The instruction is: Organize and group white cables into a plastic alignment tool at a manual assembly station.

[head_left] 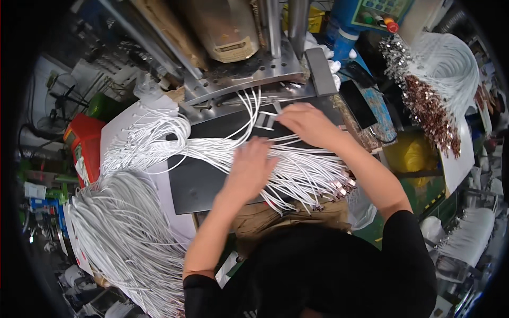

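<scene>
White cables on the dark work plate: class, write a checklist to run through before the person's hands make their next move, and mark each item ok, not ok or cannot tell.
1. Left hand rests on the white cables: ok.
2. Right hand is at the cable ends by the metal press base: ok.
3. Cables lie across the dark plate: ok.
4. Metal connectors lie together at the plate's right edge: ok.
5. Right fingers clear of the press: cannot tell.

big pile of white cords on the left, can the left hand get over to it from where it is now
Probably yes. The left hand rests on the fanned white cords on the dark plate, and the big pile of white cords lies just beyond the plate's left edge, with nothing standing between them.
</scene>
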Demonstrator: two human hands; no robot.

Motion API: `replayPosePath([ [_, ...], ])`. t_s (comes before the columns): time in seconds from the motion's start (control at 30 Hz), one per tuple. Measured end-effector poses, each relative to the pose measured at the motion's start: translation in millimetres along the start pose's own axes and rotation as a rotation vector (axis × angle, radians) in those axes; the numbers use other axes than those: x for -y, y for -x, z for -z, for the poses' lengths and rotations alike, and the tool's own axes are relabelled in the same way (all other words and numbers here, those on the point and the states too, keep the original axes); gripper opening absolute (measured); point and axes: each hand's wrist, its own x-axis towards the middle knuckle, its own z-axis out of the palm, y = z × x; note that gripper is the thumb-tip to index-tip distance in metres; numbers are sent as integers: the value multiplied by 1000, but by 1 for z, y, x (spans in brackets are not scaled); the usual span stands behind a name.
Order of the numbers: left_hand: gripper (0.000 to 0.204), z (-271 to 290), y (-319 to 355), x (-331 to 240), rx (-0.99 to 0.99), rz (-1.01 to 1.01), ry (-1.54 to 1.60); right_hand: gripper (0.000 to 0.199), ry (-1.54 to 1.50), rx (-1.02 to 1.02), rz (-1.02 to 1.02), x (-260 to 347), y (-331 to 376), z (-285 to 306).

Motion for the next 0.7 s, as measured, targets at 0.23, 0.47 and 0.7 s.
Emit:
replayPosePath([
  [0.23,35,77,-13,83,300,137,77,27,-90,-1266,-648,-52,252,51],
  [0.47,27,68,-26,135,149,306,432,28,263,-295,-1107,-132,463,-164],
  [0.7,24,36,-54,16,240,208,257,35,-71,-806,-326,9,170,36],
])
